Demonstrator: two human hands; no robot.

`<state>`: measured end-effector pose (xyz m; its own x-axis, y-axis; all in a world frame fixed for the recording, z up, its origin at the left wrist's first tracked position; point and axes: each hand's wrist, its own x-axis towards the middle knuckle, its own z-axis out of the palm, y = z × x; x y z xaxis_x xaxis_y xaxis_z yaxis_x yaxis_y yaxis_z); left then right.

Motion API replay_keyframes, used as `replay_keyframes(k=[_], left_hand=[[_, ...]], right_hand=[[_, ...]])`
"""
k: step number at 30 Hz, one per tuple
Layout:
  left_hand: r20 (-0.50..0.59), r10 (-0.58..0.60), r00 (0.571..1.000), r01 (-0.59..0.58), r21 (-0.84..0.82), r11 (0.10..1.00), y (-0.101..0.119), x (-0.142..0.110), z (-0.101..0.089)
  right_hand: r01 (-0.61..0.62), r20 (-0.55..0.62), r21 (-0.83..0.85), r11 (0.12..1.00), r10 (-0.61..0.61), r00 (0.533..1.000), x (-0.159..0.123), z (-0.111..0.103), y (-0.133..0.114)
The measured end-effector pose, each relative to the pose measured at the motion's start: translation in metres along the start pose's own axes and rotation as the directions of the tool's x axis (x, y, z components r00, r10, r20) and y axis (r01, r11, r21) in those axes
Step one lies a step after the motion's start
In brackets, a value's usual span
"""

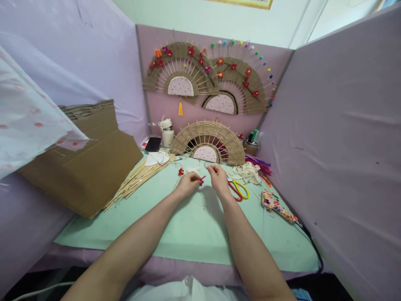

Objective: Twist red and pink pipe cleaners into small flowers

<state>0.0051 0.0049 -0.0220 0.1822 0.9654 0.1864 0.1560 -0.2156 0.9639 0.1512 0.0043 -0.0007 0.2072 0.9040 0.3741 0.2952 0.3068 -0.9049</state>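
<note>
My left hand [189,184] is closed in a pinch over the table's middle, gripping a short bent piece of magenta pipe cleaner [202,180]. To its right my right hand [218,178] is also pinched, fingertips pressed together. Something thin and pale seems to show at those fingertips, too small to name. Scissors [239,190] with red and yellow handles lie right beside my right hand, their blades partly hidden. A small red flower [181,172] lies just beyond my left hand. Behind both hands stands a woven half-round fan [208,128] with a dotted pale centre.
Thin wooden sticks [138,179] and a large cardboard piece [84,163] lie left. On the right are a patterned glue gun [277,206] with a black cord, cream fabric scraps [248,172] and a pen holder [251,147]. A white bottle [167,133] stands behind. Decorated fans [178,54] hang on the back panel.
</note>
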Motion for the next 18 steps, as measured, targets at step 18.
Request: replay_keyframes(k=[18], left_hand=[[-0.169,-0.246,0.954,0.086,-0.632,0.770,0.034,-0.003,-0.012]], right_hand=[[0.221,0.184,-0.055,0.974,-0.208,0.961,-0.013,0.008,-0.016]])
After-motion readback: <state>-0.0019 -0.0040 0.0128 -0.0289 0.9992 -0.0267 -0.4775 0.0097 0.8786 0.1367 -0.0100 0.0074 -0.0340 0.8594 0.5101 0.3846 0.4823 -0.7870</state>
